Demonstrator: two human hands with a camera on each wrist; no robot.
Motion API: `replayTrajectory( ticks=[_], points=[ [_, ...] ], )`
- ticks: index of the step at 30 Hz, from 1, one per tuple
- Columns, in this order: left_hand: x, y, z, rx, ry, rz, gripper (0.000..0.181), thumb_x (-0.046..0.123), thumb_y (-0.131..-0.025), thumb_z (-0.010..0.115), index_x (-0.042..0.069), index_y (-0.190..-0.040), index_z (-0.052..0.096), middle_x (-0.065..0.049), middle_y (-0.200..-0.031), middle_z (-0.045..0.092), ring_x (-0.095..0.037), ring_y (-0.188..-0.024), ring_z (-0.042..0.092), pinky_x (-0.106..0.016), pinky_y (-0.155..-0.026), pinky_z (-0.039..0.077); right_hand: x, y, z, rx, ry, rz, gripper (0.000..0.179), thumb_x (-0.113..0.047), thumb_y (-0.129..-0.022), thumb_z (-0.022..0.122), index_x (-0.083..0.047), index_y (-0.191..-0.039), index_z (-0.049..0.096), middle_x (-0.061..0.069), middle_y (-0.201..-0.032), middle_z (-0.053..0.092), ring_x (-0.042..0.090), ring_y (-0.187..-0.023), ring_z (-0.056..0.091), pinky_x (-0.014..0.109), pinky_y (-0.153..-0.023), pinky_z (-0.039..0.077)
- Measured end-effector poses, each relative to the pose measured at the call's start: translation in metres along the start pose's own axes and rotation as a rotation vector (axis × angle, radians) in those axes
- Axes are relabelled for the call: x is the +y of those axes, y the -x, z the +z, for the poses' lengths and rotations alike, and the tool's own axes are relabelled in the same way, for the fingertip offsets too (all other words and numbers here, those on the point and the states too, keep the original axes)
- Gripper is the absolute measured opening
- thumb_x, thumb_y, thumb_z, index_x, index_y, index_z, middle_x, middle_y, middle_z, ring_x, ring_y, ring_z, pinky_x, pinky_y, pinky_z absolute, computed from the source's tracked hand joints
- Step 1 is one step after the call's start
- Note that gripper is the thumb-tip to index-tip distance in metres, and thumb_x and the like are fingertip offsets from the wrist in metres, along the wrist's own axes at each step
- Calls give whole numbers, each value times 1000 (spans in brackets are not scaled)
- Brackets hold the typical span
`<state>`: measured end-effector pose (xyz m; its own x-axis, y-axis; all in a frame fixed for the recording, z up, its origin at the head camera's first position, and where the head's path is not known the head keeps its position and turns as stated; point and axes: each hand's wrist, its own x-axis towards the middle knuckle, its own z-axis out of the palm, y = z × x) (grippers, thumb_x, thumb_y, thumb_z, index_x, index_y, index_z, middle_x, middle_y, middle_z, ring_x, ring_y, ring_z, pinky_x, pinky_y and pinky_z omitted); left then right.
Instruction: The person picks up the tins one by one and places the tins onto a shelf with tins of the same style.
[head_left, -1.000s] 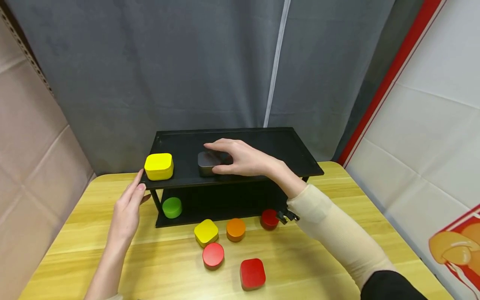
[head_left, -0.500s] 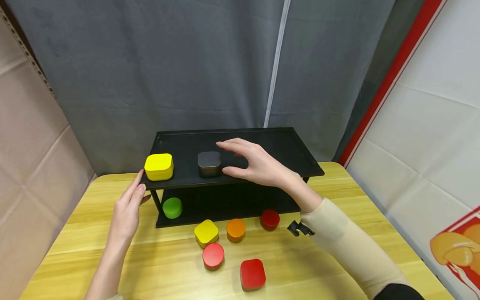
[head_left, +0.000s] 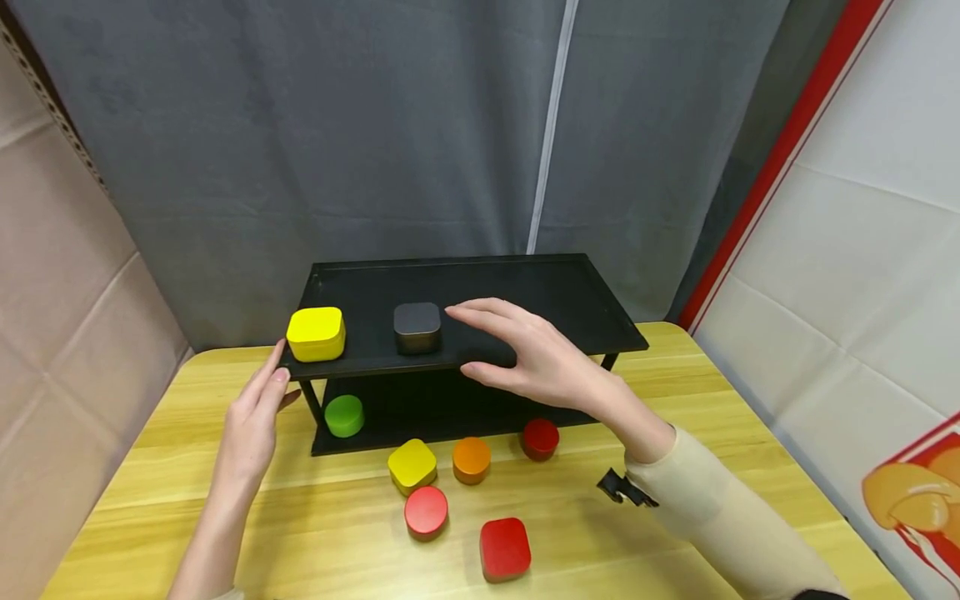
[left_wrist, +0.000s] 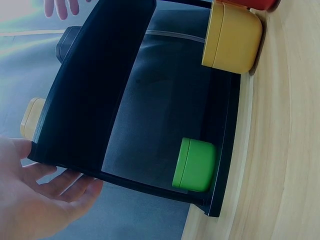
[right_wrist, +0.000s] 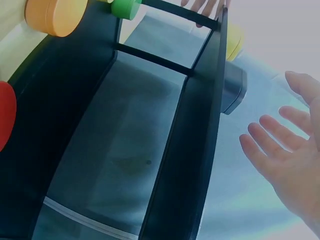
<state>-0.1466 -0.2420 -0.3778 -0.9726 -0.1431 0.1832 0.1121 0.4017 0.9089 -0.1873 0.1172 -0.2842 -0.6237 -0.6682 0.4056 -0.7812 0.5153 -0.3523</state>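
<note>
My left hand (head_left: 252,421) holds the left front corner of a black two-tier shelf rack (head_left: 517,292), thumb and fingers at its edge in the left wrist view. Close to that hand, a yellow rounded-square box (head_left: 317,335) sits on the top tier. A dark grey rounded-square box (head_left: 417,328) rests to its right on the same tier. Just right of the grey box, my right hand (head_left: 536,354) hovers with fingers spread, apart from the box and holding nothing. On the lower tier, at its left end, stands a green round box (left_wrist: 195,165) with a seam around it.
Before the rack on the wooden table (head_left: 337,542) lie a yellow rounded-square box (head_left: 412,465), an orange round box (head_left: 472,460), a dark red round box (head_left: 540,439), a light red round box (head_left: 426,512) and a red square box (head_left: 505,549). A grey curtain (head_left: 420,142) hangs behind.
My right hand has let go of the dark grey box and drawn back to the right and slightly down. The left hand stays at the rack's corner.
</note>
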Motion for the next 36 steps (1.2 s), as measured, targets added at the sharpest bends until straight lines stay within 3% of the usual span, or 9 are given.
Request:
replayTrajectory(
  ticks=[7,14,26,33,36],
  points=[
    [-2,1,-3,2,-11,-13,53,44,-112,35,31,-163,26,4,-171,27,11,-130,46,2,-95,45,-10,13,0,22,-6,-77,64,-29,-94,77,-20,-152,52,0,-152,55,16,-138,53,37,-113,52],
    [-1,0,-3,-3,5,-18,52,45,-112,34,35,-162,25,3,-172,26,-5,-142,44,2,-95,45,-14,31,5,23,-1,-113,63,-29,-93,78,-19,-150,54,-1,-151,57,15,-137,54,35,-112,53],
    [1,1,-4,-5,20,-21,54,46,-111,34,33,-163,24,1,-172,26,-3,-141,45,1,-95,46,-15,56,15,-68,-17,-116,63,-29,-93,78,-22,-151,53,-5,-148,59,11,-133,56,30,-106,57],
    [1,1,-3,-7,29,-13,52,45,-112,35,36,-162,25,4,-172,25,-12,-147,43,1,-97,46,-13,70,25,-102,-23,-106,62,-30,-94,77,-24,-150,53,-6,-147,59,11,-130,59,28,-102,59],
    [1,1,-3,-7,21,-22,52,46,-111,34,36,-162,25,5,-172,25,-12,-146,44,1,-97,45,-13,76,30,-130,-42,-94,60,-33,-95,75,-26,-150,53,-7,-147,59,4,-104,63,17,-84,59]
  ],
)
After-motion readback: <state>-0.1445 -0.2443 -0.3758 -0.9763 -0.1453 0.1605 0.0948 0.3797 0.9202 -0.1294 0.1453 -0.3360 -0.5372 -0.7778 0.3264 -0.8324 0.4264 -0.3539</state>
